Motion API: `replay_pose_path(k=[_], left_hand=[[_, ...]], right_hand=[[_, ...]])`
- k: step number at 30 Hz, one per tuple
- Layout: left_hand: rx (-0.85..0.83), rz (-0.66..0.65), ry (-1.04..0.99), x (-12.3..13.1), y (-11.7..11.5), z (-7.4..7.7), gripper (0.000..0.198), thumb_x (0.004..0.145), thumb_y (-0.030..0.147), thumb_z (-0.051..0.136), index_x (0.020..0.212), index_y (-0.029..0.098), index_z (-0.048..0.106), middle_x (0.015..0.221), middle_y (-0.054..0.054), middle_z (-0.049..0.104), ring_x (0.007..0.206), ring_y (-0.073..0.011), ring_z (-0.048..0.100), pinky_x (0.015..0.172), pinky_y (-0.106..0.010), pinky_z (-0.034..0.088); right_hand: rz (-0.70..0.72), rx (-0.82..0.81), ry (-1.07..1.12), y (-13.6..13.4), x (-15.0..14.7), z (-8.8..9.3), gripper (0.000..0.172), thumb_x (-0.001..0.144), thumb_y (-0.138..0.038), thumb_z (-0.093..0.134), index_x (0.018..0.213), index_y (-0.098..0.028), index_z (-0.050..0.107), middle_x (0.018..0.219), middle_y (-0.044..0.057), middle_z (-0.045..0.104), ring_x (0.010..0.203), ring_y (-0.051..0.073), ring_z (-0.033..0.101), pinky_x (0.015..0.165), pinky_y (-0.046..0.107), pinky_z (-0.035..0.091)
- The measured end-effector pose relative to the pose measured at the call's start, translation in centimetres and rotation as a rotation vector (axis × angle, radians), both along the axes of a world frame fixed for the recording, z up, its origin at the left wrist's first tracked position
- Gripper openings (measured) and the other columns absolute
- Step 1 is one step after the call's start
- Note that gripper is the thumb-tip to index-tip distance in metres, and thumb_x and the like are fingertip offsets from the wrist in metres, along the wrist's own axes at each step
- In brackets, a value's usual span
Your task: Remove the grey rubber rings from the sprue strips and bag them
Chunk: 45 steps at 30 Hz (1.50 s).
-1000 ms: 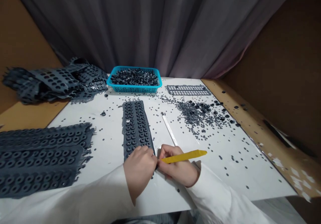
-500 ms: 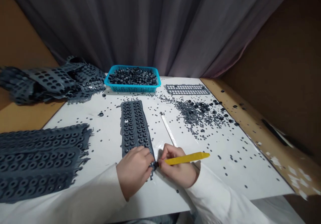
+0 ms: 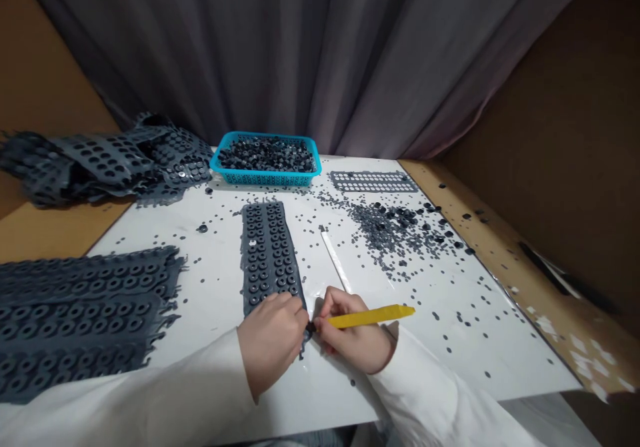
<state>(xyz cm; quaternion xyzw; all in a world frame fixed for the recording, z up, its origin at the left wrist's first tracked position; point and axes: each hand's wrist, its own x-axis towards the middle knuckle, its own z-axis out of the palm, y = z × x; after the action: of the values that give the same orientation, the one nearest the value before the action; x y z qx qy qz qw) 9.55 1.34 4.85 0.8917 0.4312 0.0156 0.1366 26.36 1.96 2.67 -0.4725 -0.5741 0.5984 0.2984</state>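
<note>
The grey, rubbery-looking strip (image 3: pixel 271 253) — rows of round, holed studs (image 3: pixel 285 259), ragged edges — lies on the smooth white counter (image 3: pixel 215 307). My left hand (image 3: pixel 275 340) curls over its near end, its grip too hidden to tell; my right hand (image 3: pixel 353 335) is closed around a slim yellow tool (image 3: pixel 374 315).

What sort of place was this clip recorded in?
Probably a small workstation for handling moulded parts, backed by a grey curtain: a dark sheet of ring-shaped pieces, a blue basket full of small dark parts, and dark discs scattered across a white tabletop.
</note>
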Motion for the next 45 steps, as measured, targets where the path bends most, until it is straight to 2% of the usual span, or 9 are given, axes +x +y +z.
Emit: replay_pose_path(k=[10,19,22,25,29,33,37,42,45], left_hand=[[0.043,-0.013,-0.027,-0.2,-0.1,-0.5,0.01,0.078,0.01,0.051,0.079,0.016,0.059,0.081,-0.006,0.059,0.081,-0.0231,0.053,0.073,-0.037,0.042],[0.347,-0.154,0.022,0.6,-0.8,-1.1,0.023,0.081,0.001,0.039,0.071,0.015,0.054,0.067,-0.006,0.054,0.066,-0.0212,0.05,0.064,-0.034,0.036],[0.334,-0.153,0.052,0.6,-0.6,-1.2,0.023,0.081,0.001,0.04,0.072,0.014,0.056,0.068,-0.006,0.056,0.067,-0.021,0.051,0.064,-0.034,0.037],[0.147,-0.061,-0.028,-0.1,0.2,-0.8,0.018,0.082,0.005,0.045,0.073,0.015,0.057,0.072,-0.005,0.059,0.071,-0.0195,0.054,0.067,-0.032,0.04],[-0.178,0.165,-0.405,-1.8,1.4,0.9,0.014,0.084,0.016,0.048,0.075,0.018,0.058,0.074,0.0,0.06,0.072,-0.0142,0.056,0.065,-0.024,0.042],[-0.294,0.352,-0.56,-3.1,2.0,2.2,0.014,0.081,0.025,0.05,0.076,0.019,0.061,0.07,0.001,0.061,0.065,-0.0127,0.055,0.06,-0.023,0.042],[-0.589,0.493,-0.744,-3.4,2.1,1.4,0.014,0.073,0.028,0.056,0.08,0.017,0.059,0.067,0.0,0.059,0.062,-0.0128,0.053,0.056,-0.023,0.041],[-1.132,0.698,-1.249,-3.1,2.8,0.6,0.018,0.053,0.014,0.048,0.071,0.016,0.049,0.072,0.0,0.056,0.058,-0.0096,0.051,0.052,-0.021,0.039],[-1.15,0.702,-1.256,-3.0,3.2,0.7,0.013,0.055,0.016,0.047,0.068,0.017,0.046,0.061,0.004,0.048,0.05,-0.0075,0.042,0.048,-0.02,0.033]], right_hand=[[0.029,0.127,-0.124,0.1,-0.2,0.2,0.021,0.065,-0.006,0.05,0.071,-0.021,0.037,0.05,-0.01,0.042,0.039,0.005,0.041,0.039,0.015,0.029],[0.05,0.097,-0.067,0.2,-0.2,0.0,0.022,0.064,-0.007,0.049,0.07,-0.022,0.034,0.05,-0.011,0.039,0.038,0.004,0.037,0.038,0.015,0.025],[0.051,0.091,-0.071,0.1,-0.2,-0.2,0.022,0.065,-0.006,0.048,0.071,-0.022,0.034,0.05,-0.011,0.04,0.037,0.004,0.037,0.038,0.015,0.025],[0.036,0.129,-0.113,0.1,-0.1,-0.3,0.022,0.065,-0.005,0.048,0.071,-0.022,0.035,0.05,-0.011,0.039,0.038,0.004,0.037,0.039,0.016,0.025],[0.031,0.129,-0.126,0.1,-0.1,-0.2,0.023,0.065,-0.005,0.049,0.071,-0.021,0.035,0.051,-0.01,0.04,0.038,0.004,0.038,0.039,0.016,0.025],[0.037,0.045,-0.042,0.1,-0.2,-0.2,0.025,0.066,-0.007,0.051,0.072,-0.022,0.033,0.048,-0.011,0.042,0.035,0.005,0.039,0.037,0.015,0.027],[-0.05,-0.037,0.102,0.3,-0.2,-0.3,0.021,0.071,-0.015,0.054,0.075,-0.022,0.035,0.051,-0.01,0.046,0.035,0.005,0.04,0.036,0.015,0.03],[-0.058,0.066,0.046,0.8,-0.4,-0.3,0.018,0.073,-0.014,0.054,0.075,-0.021,0.037,0.05,-0.009,0.046,0.038,0.006,0.043,0.04,0.017,0.03],[-0.054,0.104,0.002,0.8,-0.6,-0.3,0.018,0.073,-0.012,0.051,0.075,-0.022,0.036,0.049,-0.009,0.046,0.039,0.007,0.041,0.042,0.018,0.03]])
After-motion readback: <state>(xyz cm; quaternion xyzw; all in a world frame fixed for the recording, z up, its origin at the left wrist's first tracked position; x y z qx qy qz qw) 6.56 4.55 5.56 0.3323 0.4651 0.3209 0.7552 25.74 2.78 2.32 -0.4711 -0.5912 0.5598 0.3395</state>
